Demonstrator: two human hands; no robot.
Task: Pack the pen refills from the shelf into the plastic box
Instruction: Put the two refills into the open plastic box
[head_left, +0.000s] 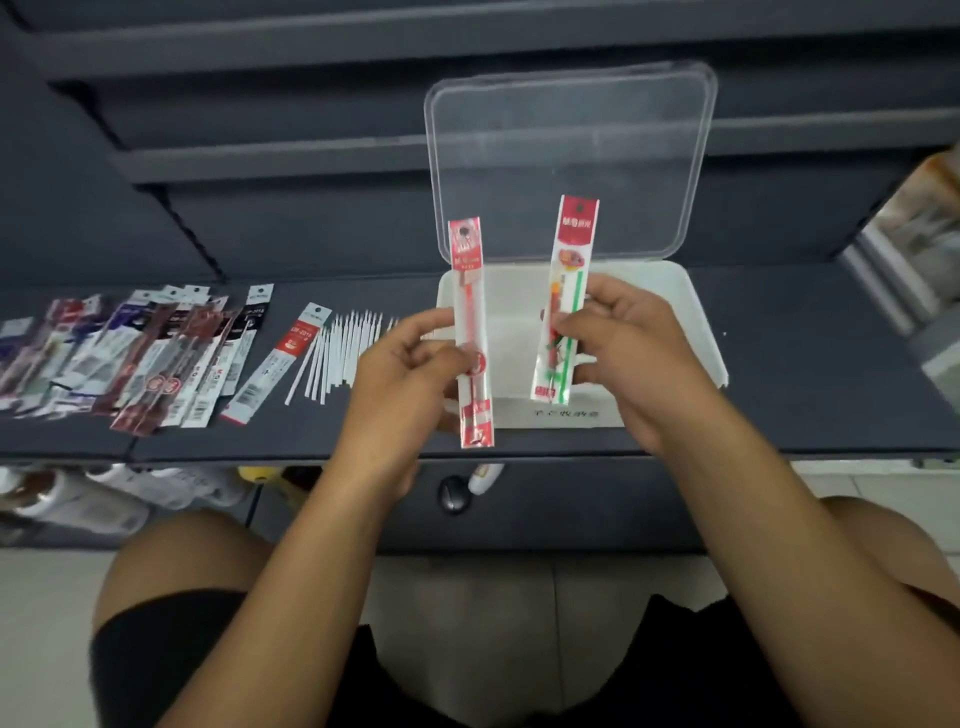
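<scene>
Step in hand: the person is holding two packets up in front of the open box, one in each hand. I judge the packing to be at an early stage, since most of the stock is lying on the shelf.
Left hand: the left hand (405, 369) is pinching a narrow clear packet with a red header and a single red refill (470, 291) between thumb and curled fingers, upright, at the box's near left corner.
Right hand: the right hand (628, 348) is gripping a wider clear packet with a red header and green and red refills (571, 260) the same way, tilted slightly, over the box.
Box: the translucent white plastic box (701, 322) is sitting on the dark grey shelf (810, 374), its clear lid (571, 145) standing open behind it.
Waiting stock: a heap of mixed packaged refills (145, 353), one red-and-white packet (283, 358) and a row of loose white refill sticks (337, 353) are lying to the box's left.
Next move: probably tipping both packets flat and lowering them lengthwise inside the walls before letting go.
Hard to make out: the hands and packets are covering much of the box floor, so I cannot tell whether anything is lying inside. The print on the box front is blurring past reading, as are the things at the right edge and under the shelf.
</scene>
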